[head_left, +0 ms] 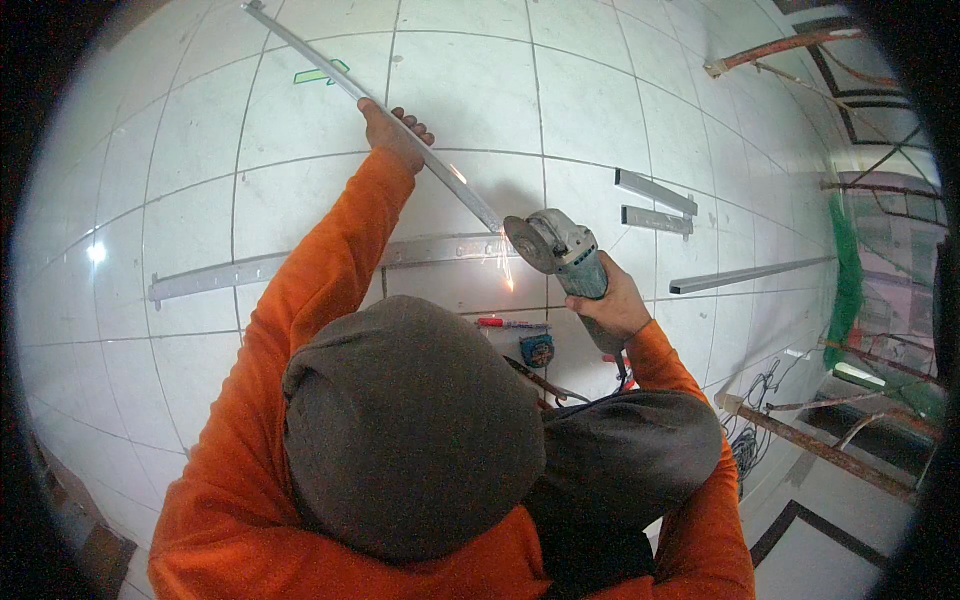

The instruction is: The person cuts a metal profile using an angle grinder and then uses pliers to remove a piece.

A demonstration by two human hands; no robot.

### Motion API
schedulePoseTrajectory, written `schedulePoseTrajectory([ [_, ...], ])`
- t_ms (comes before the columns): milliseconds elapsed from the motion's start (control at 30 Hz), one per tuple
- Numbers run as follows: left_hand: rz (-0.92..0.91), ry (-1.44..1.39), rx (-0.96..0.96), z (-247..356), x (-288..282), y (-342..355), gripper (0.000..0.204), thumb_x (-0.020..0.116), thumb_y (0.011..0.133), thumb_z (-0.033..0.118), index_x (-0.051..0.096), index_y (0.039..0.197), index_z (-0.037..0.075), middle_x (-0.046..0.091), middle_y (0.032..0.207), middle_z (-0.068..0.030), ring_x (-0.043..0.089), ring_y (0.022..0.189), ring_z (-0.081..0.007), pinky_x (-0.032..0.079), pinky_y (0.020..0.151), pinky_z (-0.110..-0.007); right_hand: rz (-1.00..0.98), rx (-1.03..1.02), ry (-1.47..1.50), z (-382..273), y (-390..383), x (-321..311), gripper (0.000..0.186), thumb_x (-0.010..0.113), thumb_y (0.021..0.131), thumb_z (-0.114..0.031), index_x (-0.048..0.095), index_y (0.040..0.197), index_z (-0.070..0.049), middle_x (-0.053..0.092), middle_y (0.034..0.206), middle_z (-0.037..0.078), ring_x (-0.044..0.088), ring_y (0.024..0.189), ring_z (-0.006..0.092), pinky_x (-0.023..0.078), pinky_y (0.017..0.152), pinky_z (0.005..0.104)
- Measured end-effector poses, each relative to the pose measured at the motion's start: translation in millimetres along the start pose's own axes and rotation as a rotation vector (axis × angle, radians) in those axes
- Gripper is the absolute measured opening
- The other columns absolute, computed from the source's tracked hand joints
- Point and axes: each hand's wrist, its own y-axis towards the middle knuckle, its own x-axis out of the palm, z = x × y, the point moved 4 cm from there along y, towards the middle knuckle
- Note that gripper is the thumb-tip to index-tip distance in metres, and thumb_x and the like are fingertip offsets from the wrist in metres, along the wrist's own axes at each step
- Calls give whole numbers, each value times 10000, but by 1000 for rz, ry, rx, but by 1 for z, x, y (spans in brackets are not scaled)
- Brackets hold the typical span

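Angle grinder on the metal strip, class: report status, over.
Left hand grips metal strip. Right hand holds angle grinder, disc at strip's end, sparks flying. Nothing in the way.

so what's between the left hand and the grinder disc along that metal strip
In the head view, only a bare stretch of the metal strip runs from the left hand to the grinder disc, with sparks near the disc.
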Motion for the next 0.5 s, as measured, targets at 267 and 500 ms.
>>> schedulePoseTrajectory([
  [267, 17, 30, 24, 1, 1, -5, 682, 260, 944, 765, 400, 900, 99, 371, 687, -41, 389, 562, -207, 371, 514, -382, 1, -16, 3, -1, 0, 1, 674, 840, 698, -237, 556, 1280, -50, 717, 1093, 159, 702, 1025, 278, 531, 911, 374],
  [500, 24, 28, 11, 0, -1, -4, 675, 264, 944, 762, 402, 893, 103, 361, 673, -36, 389, 556, -200, 371, 500, -375, 3, -14, 40, -3, 1, 2, 632, 825, 718, -243, 570, 1257, -31, 714, 1085, 158, 695, 1020, 246, 532, 890, 363],
])
